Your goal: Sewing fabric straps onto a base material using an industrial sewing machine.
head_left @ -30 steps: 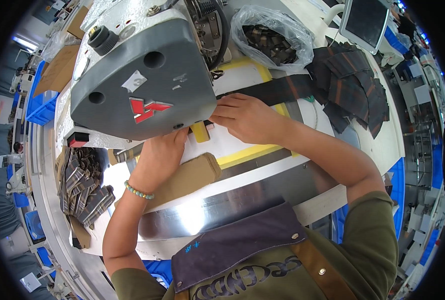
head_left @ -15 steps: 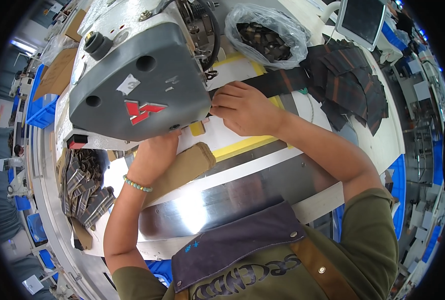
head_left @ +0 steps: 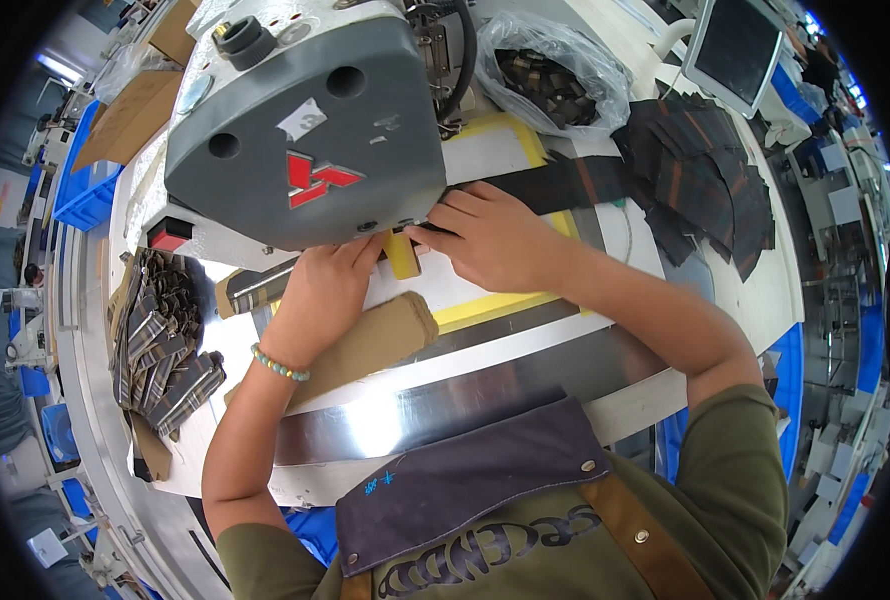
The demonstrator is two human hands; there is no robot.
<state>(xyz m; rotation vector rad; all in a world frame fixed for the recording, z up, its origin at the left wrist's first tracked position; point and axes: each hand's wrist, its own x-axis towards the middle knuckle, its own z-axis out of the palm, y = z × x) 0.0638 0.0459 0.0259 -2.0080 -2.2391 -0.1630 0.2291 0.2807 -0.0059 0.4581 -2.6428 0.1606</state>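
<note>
bright, glare on metal panel [head_left: 475,395], dark curved rim

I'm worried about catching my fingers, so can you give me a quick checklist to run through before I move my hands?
1. Left hand away from the machine: not ok, its fingertips sit right at the lower edge in this view.
2. Right hand at the dark strip: ok.
3. Left hand's grip: cannot tell, the fingertips are partly hidden.
4. Needle area in sight: cannot tell, the machine's cover blocks this view.
5. Bracelet away from the machine: ok, it's on the wrist, below the cover.
6. Strip reaching the dark cloth pile: ok.
</note>
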